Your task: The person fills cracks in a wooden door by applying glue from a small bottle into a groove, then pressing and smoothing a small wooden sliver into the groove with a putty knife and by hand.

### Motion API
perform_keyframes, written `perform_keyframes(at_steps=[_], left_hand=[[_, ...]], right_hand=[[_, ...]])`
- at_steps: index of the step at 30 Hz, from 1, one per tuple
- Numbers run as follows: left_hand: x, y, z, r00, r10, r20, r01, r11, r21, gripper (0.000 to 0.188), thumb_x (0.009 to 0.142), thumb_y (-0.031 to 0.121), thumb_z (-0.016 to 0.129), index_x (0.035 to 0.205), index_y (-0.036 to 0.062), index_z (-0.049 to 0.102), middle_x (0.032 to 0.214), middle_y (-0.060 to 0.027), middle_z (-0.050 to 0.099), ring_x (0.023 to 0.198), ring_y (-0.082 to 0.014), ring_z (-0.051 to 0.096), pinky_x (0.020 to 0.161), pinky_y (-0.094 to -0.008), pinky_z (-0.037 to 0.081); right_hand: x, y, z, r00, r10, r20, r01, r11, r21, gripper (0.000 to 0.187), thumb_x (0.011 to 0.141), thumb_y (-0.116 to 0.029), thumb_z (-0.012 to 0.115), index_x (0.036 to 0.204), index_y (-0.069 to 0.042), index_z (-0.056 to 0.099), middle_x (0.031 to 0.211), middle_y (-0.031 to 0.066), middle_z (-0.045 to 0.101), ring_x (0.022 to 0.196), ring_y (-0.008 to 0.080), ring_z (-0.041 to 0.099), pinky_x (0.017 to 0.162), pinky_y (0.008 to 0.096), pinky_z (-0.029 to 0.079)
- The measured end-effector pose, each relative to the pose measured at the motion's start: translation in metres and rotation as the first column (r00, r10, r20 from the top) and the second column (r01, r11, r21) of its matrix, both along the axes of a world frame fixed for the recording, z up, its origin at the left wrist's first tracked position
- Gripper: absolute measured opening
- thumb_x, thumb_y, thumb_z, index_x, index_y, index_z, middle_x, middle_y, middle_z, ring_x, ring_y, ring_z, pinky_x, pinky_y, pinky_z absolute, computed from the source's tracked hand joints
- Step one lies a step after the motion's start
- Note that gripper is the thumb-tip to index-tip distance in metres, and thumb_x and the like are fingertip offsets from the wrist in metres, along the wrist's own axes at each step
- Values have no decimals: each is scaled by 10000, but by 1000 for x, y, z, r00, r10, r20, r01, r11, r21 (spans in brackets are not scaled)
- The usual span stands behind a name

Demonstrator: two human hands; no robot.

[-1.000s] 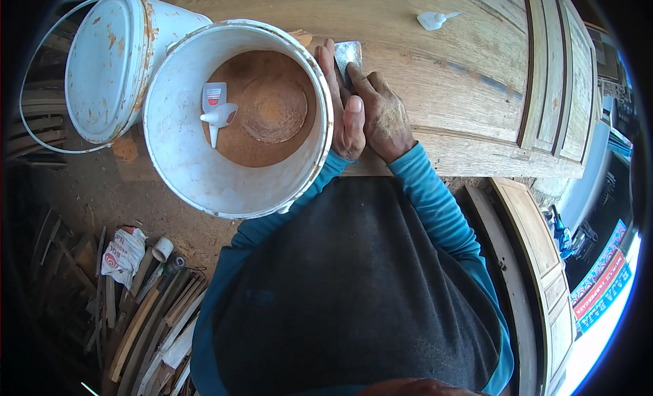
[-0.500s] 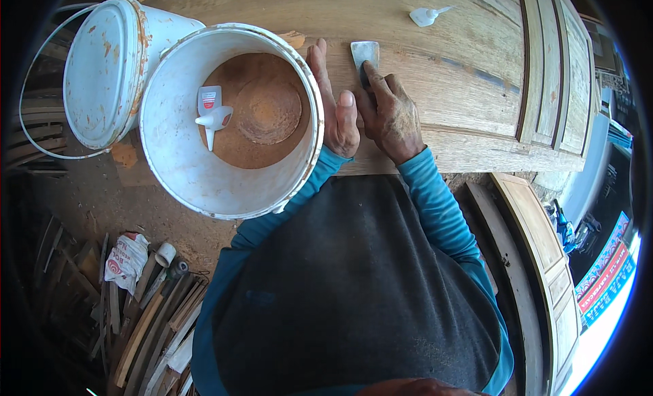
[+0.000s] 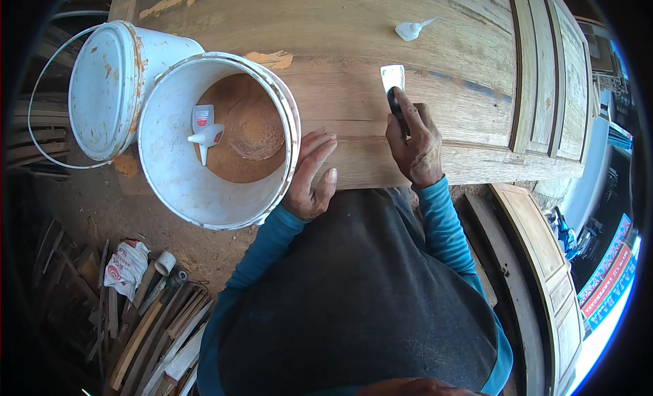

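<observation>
My right grip (image 3: 418,144) pinches a dark-handled, flat metal scraper (image 3: 393,78) over the brown panelled wooden door (image 3: 469,117); my left grip (image 3: 311,179) is loosely spread beside the round, open white plastic bucket (image 3: 166,168). Long timber scraps (image 3: 139,328) crowd the dusty brown floor (image 3: 194,250).

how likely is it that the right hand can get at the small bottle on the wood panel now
Probably yes: nothing visible blocks the way across the wood panel from the right hand to the small bottle, though the hand holds a scraper that may need setting down.
</observation>
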State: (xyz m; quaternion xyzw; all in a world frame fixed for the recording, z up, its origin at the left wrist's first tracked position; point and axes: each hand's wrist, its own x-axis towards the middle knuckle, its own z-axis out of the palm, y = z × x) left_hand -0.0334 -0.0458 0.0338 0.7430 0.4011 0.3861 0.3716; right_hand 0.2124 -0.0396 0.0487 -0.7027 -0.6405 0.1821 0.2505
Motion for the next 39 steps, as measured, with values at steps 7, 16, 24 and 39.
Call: perform_keyframes(at_steps=[7,16,24,39], left_hand=[[-22,-83,13,803,595,-29,-561,738,-374,343,1041,216,474,1133,-52,668,1131,-182,696,1036,-299,678,956,-411,527],[-41,-99,4,273,939,209,-873,333,-356,543,1100,416,445,1416,-24,477,1333,-203,607,1258,-324,589,1106,-480,453],[86,-89,-31,558,682,-474,-725,678,122,590,1022,220,545,1527,-58,417,1587,-273,390,1487,-434,351,1230,-536,269],[104,-84,-74,408,816,-409,-788,541,294,601,997,345,420,1438,-46,539,1583,-287,385,1483,-481,306,1217,-622,221]], right_hand=[[123,37,-2,989,-116,95,99,982,161,431,958,-68,669,1388,-43,653,893,141,627,746,243,621,696,391,521],[291,128,-37,894,45,445,-136,975,173,408,942,-232,751,1291,-26,711,1065,200,694,964,333,682,838,449,550],[128,142,-28,946,315,-84,-290,930,224,638,870,-330,837,1413,-65,632,1240,190,685,1067,381,674,941,461,555],[220,103,-5,976,72,-207,-1,946,323,212,1032,-168,676,1143,13,667,931,188,733,803,251,722,714,350,540]])
